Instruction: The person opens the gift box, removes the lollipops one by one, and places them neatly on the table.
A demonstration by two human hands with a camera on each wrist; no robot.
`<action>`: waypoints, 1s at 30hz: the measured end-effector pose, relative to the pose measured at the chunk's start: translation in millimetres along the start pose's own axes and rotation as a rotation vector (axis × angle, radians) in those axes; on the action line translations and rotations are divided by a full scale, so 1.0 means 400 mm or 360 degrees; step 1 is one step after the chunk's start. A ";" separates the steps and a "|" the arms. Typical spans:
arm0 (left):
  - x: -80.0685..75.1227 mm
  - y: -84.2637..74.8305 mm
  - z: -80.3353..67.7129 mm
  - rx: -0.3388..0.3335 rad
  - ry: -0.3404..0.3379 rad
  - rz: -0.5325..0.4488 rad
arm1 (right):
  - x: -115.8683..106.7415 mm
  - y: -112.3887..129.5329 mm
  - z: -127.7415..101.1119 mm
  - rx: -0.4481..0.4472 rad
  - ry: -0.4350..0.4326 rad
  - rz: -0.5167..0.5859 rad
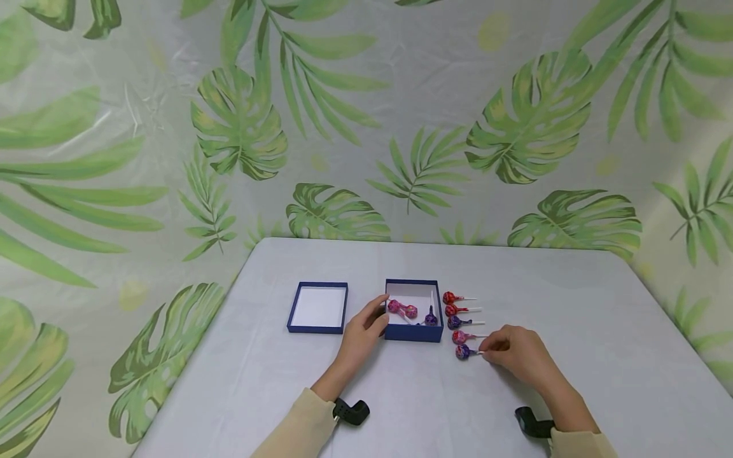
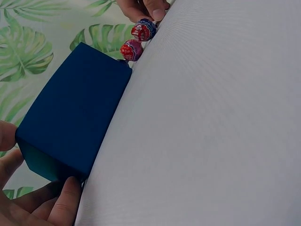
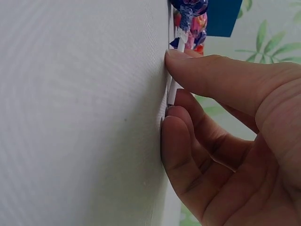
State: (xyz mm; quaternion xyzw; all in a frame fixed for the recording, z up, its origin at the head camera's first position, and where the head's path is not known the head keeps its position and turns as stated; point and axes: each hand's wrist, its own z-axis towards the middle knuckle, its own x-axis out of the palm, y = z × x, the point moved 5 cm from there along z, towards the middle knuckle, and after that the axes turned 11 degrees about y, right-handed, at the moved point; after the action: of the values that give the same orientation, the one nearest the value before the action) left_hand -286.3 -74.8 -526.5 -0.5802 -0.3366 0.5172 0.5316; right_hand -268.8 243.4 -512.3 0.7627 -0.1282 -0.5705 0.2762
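My left hand [image 1: 357,337] holds the left side of an open-topped blue box [image 1: 413,334], its fingers bent against the wall. Inside lie pink-wrapped lollipops [image 1: 403,310] and a purple one [image 1: 431,318] whose stick points away from me. Right of the box, several lollipops form a column with sticks pointing right: red ones [image 1: 452,310] farther back, then a dark purple one [image 1: 454,322] and a pink one [image 1: 459,337]. Nearest me is a blue-purple lollipop [image 1: 462,352]. My right hand [image 1: 521,353] pinches its white stick [image 3: 174,89] close to the tabletop.
A shallow blue-edged lid with a white inside [image 1: 317,306] lies left of the box, apart from it. The white-covered table [image 1: 429,407] ends at the back against a leaf-patterned curtain [image 1: 424,95]. Black straps with devices [image 1: 353,412] sit on both wrists.
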 end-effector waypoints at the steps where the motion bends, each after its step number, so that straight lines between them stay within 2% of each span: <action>1: 0.001 -0.001 0.000 0.0005 0.0000 0.0001 | -0.001 0.000 -0.001 0.0001 0.0002 0.0000; 11: 0.005 -0.007 0.001 0.0045 -0.0013 -0.0067 | -0.025 0.012 -0.020 0.0025 0.0061 -0.0014; 18: 0.003 -0.001 0.000 0.0005 -0.0003 0.0001 | -0.047 0.022 -0.028 0.0017 0.0067 -0.0049; 25: 0.000 0.001 0.002 0.0016 0.0006 -0.0006 | -0.080 0.040 -0.032 0.0019 0.0049 -0.0072; 30: 0.001 -0.001 0.001 0.0032 0.0002 -0.0004 | -0.100 0.062 -0.029 -0.0045 0.0005 -0.0093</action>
State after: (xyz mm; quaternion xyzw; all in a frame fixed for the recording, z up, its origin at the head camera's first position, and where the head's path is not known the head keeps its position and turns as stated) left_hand -286.7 -74.2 -526.0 -0.5746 -0.3318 0.5196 0.5383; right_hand -267.7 246.9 -464.0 0.7632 -0.0973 -0.5788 0.2703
